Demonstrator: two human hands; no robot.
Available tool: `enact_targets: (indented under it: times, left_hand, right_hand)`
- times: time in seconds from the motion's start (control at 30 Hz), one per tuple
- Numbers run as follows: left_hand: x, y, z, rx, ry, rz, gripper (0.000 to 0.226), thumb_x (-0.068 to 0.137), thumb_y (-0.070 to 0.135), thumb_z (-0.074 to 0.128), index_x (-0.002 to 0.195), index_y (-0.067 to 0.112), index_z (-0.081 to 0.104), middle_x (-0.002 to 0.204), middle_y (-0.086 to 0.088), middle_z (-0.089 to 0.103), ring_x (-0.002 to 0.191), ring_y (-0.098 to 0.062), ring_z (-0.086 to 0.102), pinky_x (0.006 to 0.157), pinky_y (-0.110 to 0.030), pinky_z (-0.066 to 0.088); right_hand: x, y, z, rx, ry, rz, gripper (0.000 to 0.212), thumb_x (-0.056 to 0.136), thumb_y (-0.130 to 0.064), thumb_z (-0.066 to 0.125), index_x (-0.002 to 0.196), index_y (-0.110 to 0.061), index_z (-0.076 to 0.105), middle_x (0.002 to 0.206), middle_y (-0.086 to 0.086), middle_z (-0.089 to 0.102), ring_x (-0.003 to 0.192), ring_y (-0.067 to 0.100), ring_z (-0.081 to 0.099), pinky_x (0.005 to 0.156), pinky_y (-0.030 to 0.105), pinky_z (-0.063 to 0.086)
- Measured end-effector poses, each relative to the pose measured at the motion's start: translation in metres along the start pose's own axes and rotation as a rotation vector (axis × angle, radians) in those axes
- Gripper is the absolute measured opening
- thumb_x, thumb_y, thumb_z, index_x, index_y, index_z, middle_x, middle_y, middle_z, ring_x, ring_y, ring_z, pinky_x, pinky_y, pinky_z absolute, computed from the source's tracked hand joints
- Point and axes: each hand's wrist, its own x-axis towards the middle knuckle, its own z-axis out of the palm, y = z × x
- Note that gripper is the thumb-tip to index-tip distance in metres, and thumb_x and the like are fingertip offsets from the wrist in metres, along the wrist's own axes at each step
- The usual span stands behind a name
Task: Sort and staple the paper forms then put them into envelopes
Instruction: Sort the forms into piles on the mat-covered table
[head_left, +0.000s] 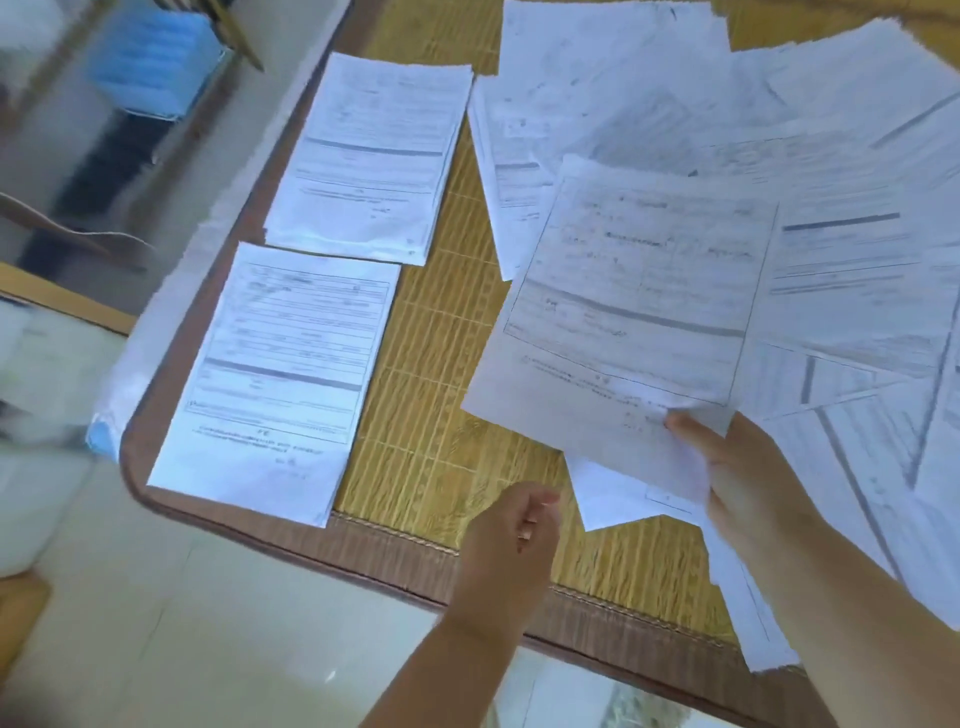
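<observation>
Two stacks (270, 384) lie at nine o'clock on the mat (431, 364). Right hand (748, 483) pinches one form (634, 301); left hand (511, 535) hangs loosely curled, empty. Risk: mis-sorting, since blurred forms look alike.

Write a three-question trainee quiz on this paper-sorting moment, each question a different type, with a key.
1. True or false: the right hand pinches a printed form by its bottom edge.
2. Multiple choice: how many neat stacks lie on the left of the bamboo mat? A one; B two; C four.
3. Fill in: the left hand holds ____.

Key: 1 true. 2 B, the far stack and the near stack. 3 nothing; its fingers hang loosely curled over the mat's edge.
</observation>
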Motion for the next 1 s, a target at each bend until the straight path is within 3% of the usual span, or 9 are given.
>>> enact_targets:
  times: [0.13,0.2,0.3,0.4,0.53,0.63,0.77,0.9,1.0]
  left_hand:
    - [-0.004,-0.017,-0.040,0.168,0.015,0.178,0.016,0.093,0.022,0.056,0.096,0.036,0.063,0.083,0.019,0.064,0.081,0.000,0.059,0.068,-0.008,0.044]
    - [-0.009,-0.031,-0.066,0.243,0.046,0.309,0.013,0.090,0.026,0.055,0.095,0.035,0.062,0.084,0.018,0.060,0.077,0.000,0.057,0.066,-0.008,0.042]
    - [-0.011,-0.056,-0.113,0.368,0.206,0.432,0.013,0.084,0.026,0.053,0.094,0.034,0.055,0.086,0.019,0.052,0.076,0.003,0.051,0.067,-0.010,0.040]
    - [-0.004,-0.083,-0.161,0.463,0.394,0.435,0.022,0.080,0.026,0.058,0.102,0.029,0.053,0.097,0.025,0.045,0.090,-0.001,0.049,0.081,-0.010,0.039]
    - [0.010,-0.113,-0.199,0.578,0.377,0.339,0.051,0.073,0.022,0.078,0.116,0.017,0.051,0.121,-0.002,0.050,0.114,-0.017,0.047,0.097,-0.024,0.039]
    - [0.020,-0.119,-0.211,0.582,0.317,0.300,0.047,0.073,0.026,0.080,0.113,0.015,0.058,0.124,-0.003,0.052,0.117,-0.020,0.048,0.096,-0.032,0.044]
    - [0.030,-0.119,-0.217,0.581,0.266,0.389,0.031,0.084,0.037,0.052,0.100,0.019,0.073,0.115,0.002,0.061,0.109,-0.016,0.055,0.087,-0.032,0.052]
    - [0.032,-0.111,-0.222,0.442,0.318,0.300,0.011,0.088,0.018,0.065,0.078,0.017,0.069,0.088,0.013,0.064,0.085,-0.007,0.059,0.068,-0.015,0.049]
    - [0.034,-0.106,-0.224,0.335,0.314,0.147,0.016,0.083,0.020,0.073,0.070,0.021,0.063,0.088,0.020,0.062,0.088,0.000,0.059,0.065,-0.004,0.042]
  right_hand:
    - [-0.008,0.012,0.050,-0.168,-0.018,-0.046,0.002,0.089,-0.021,0.067,0.090,-0.019,0.068,0.095,0.004,0.070,0.091,0.027,0.063,0.079,0.039,0.045]
    - [-0.013,0.021,0.073,-0.257,-0.030,-0.071,0.006,0.090,-0.021,0.067,0.084,-0.017,0.067,0.084,0.008,0.068,0.079,0.029,0.061,0.070,0.034,0.043]
    - [-0.023,0.035,0.102,-0.411,-0.001,-0.121,0.015,0.093,-0.015,0.061,0.078,-0.014,0.062,0.068,0.001,0.057,0.059,0.017,0.051,0.049,0.022,0.038]
    - [-0.035,0.055,0.119,-0.575,0.008,-0.130,0.012,0.094,-0.015,0.058,0.084,-0.011,0.063,0.069,-0.007,0.058,0.059,0.009,0.052,0.050,0.020,0.034]
    - [-0.051,0.079,0.133,-0.637,0.015,-0.075,0.023,0.094,-0.016,0.058,0.116,-0.012,0.059,0.073,-0.001,0.062,0.058,0.019,0.053,0.048,0.024,0.039]
    - [-0.057,0.086,0.138,-0.672,0.010,-0.038,0.024,0.093,-0.018,0.059,0.102,0.004,0.061,0.060,0.004,0.052,0.052,0.022,0.043,0.052,0.026,0.034]
    - [-0.062,0.083,0.143,-0.728,-0.001,-0.025,0.020,0.093,-0.013,0.057,0.079,-0.004,0.067,0.040,-0.011,0.046,0.051,0.016,0.044,0.059,0.027,0.037]
    - [-0.063,0.083,0.139,-0.720,0.013,-0.029,0.020,0.092,-0.013,0.057,0.078,-0.004,0.067,0.039,-0.012,0.046,0.052,0.016,0.043,0.062,0.030,0.035]
    - [-0.062,0.082,0.138,-0.711,0.007,-0.016,0.021,0.093,-0.013,0.058,0.077,-0.002,0.066,0.037,-0.011,0.042,0.051,0.017,0.041,0.059,0.029,0.033]
